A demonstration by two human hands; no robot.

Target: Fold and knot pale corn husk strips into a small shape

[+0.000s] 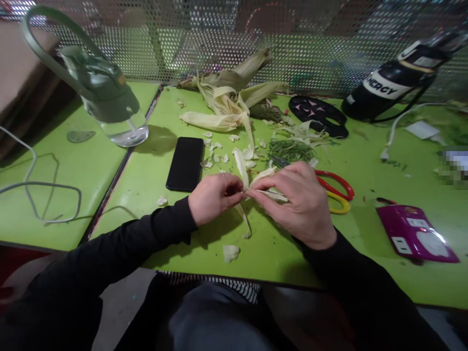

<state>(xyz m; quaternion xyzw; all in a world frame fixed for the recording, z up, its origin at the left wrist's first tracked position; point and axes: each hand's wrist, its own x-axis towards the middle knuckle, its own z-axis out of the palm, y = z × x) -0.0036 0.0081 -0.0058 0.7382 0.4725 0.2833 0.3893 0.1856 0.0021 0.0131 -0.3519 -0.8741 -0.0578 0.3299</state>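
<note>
Okay, fingertips first: the left hand has thumb and forefinger pinched together, and the right hand does the same, the two pinches almost meeting. Between them is a small bunch of pale husk strips, held just above the table, one end pointing up and away, another dangling in a curl toward the table's near edge.

Handling, my guess: next to no weight, soft and bendy, papery, likely to split along the grain if pulled sideways. Grip doesn't look like a slip problem, more a tearing one. Best hold is probably where the strips come together, fingertip pads only, light pressure; the thin free ends look too floppy to steer by.

Just beyond the hands, loose husk scraps and a heap of green shreds. Scissors with red and yellow handles lie partly hidden by the right hand. Phone near the left hand. Farther back, a pile of whole husks; these look larger and stiffer, maybe best lifted by the broad leaf part.
</note>
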